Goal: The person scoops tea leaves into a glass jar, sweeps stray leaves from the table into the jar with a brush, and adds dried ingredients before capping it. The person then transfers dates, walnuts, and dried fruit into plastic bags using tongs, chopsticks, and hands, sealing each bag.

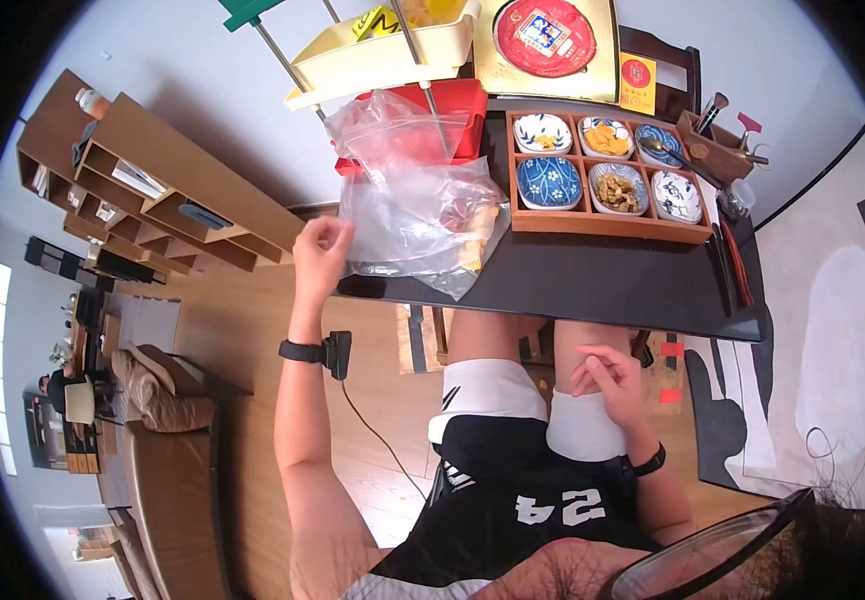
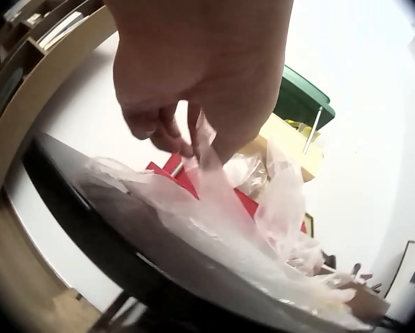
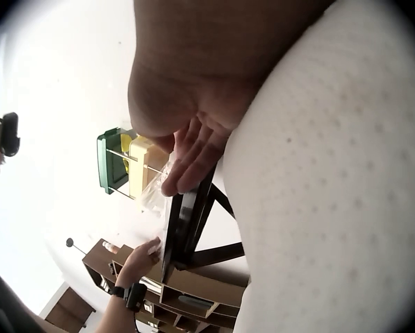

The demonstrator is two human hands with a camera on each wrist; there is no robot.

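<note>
At the table's left edge, my left hand (image 1: 320,258) pinches the edge of a clear plastic bag (image 1: 393,225) between thumb and fingers. The left wrist view shows the thin film (image 2: 218,187) drawn up to those fingertips. The bag lies crumpled over the table's left part, with something yellowish (image 1: 475,240) inside its right end. My right hand (image 1: 613,383) is held over the lap by the white knee sleeve, fingers loosely extended and holding nothing. In the right wrist view its fingers (image 3: 200,156) hang relaxed near the table's underside.
A red bin (image 1: 458,110) and a cream bin (image 1: 393,55) stand behind the bag. To its right sits a wooden tray (image 1: 543,225) of small patterned dishes. Dark and red chopsticks (image 1: 736,265) lie near the table's right end. A wooden shelf (image 1: 223,185) stands at left.
</note>
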